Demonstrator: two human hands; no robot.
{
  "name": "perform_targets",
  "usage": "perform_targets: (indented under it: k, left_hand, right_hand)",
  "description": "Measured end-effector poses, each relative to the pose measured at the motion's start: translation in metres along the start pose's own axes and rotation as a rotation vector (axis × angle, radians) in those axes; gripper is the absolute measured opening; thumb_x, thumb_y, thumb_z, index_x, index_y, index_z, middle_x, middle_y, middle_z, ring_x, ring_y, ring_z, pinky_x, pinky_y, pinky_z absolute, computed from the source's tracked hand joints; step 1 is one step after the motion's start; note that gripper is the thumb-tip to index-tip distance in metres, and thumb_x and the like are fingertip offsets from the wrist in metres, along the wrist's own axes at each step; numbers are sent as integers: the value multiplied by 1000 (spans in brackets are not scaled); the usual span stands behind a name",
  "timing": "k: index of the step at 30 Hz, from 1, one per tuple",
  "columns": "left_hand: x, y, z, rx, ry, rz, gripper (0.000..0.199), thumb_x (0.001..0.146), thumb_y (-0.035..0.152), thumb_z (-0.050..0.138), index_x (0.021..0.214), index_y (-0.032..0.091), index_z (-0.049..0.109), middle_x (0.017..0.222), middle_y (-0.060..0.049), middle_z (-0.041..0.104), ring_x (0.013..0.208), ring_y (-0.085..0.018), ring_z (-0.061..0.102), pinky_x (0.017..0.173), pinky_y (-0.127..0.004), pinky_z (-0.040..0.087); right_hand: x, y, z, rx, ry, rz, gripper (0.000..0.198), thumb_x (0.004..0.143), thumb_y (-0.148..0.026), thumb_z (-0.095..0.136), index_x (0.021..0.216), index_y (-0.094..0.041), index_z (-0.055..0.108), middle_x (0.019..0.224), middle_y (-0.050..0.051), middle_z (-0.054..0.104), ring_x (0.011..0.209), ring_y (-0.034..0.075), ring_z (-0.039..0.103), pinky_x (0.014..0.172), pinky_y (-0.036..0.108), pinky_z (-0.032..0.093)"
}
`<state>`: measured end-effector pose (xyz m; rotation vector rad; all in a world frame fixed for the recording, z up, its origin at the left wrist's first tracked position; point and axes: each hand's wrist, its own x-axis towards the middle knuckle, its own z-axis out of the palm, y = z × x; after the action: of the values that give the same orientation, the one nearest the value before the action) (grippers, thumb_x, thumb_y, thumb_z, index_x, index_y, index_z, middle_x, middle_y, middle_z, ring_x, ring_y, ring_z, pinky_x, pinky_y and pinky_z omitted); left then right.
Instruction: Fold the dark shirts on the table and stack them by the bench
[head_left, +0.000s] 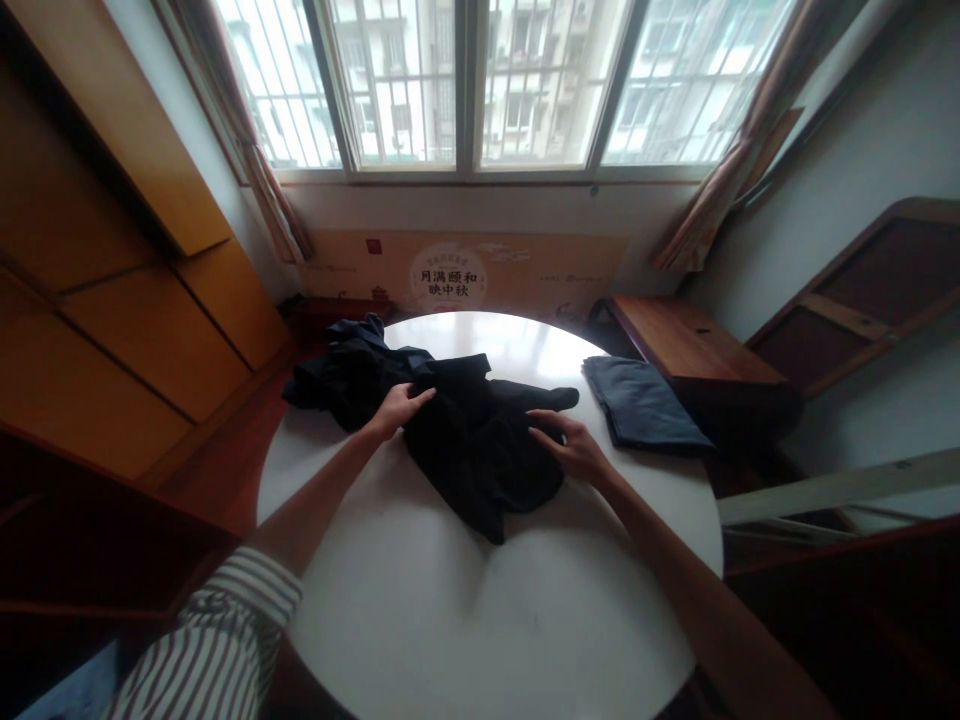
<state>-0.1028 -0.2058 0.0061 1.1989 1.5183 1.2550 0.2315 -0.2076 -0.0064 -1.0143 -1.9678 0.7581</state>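
A crumpled black garment [480,450] lies on the white round table [465,620], a sleeve-like or leg-like end pointing right. My left hand [397,410] pinches its left part, the thumb and fingers close together on the cloth. At its right side is my right hand [571,445], fingers stretched out and apart from the thumb, touching or just over the fabric. Against the black garment's left side sits a heap of dark clothes [345,375]; where one ends and the other begins is hard to see. A neatly folded navy garment [645,405] rests near the table's right edge.
Beyond the table, a long printed cardboard panel [525,270] stands under the barred window [465,90]. A wooden side table [697,345] is to the right, wooden cabinets [150,330] to the left. Curtains [277,200] hang beside the window.
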Motion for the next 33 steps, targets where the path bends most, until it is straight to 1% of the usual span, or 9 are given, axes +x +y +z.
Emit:
perform_targets:
  k: [4,8,10,13,17,21,24,30,33]
  left_hand:
    - [-32,12,27,282,119,371,30,84,35,67,106,16,70,98,-8,72,93,-23,67,85,-31,51]
    - [-77,25,54,410,-155,602,29,91,32,58,117,19,64,96,-5,71,86,-19,67,81,-29,52]
    - [-95,27,62,450,-408,738,27,93,29,56,117,20,62,101,-6,70,90,-18,67,83,-28,51]
    - [-109,21,72,589,-731,982,24,95,24,50,115,21,64,96,-8,69,87,-18,66,82,-27,51]
    - [-114,5,88,754,-773,1206,25,90,18,52,110,17,66,93,-11,68,82,-22,65,79,-34,51]
    - [-116,7,89,755,-788,1251,31,91,20,51,119,16,63,91,-12,68,79,-23,64,75,-36,51]
    - [-114,19,73,613,-718,1139,32,94,27,51,123,19,61,92,-11,69,83,-23,65,81,-38,51]
    - [-69,25,35,336,-105,728,33,97,24,43,127,19,54,115,-13,64,111,-24,58,104,-43,41]
    - [-47,13,33,410,-230,755,51,90,21,53,140,16,44,142,-17,48,135,-28,41,115,-47,29]
  right_hand:
    - [0,-9,-2,153,290,-3,20,85,-41,65,90,-23,71,73,1,63,65,16,60,61,30,50]
    - [-1,-17,-6,468,205,107,25,85,-46,66,89,-21,68,56,-5,53,48,11,49,48,25,43]
    - [-2,-19,-5,509,56,147,29,85,-49,65,92,-20,69,66,0,63,56,14,58,54,27,49]
    - [-6,-19,0,514,-129,118,53,78,-50,72,123,-24,61,113,9,69,96,22,66,76,33,55]
    - [-13,-21,12,440,-236,64,105,59,-42,88,148,-28,35,142,11,51,128,31,50,100,42,47]
    - [-15,-29,19,398,-181,131,91,71,-31,77,149,-26,31,133,11,58,122,29,55,96,41,49]
    - [-12,-33,18,515,-114,189,67,73,-26,67,136,-25,45,115,7,67,102,25,64,83,36,53]
    - [-11,-30,8,837,-144,325,57,62,-23,69,118,-30,60,101,1,71,78,20,65,65,29,50]
    - [-14,-27,3,898,-297,411,46,57,-20,69,103,-25,68,85,1,71,66,17,62,56,26,45]
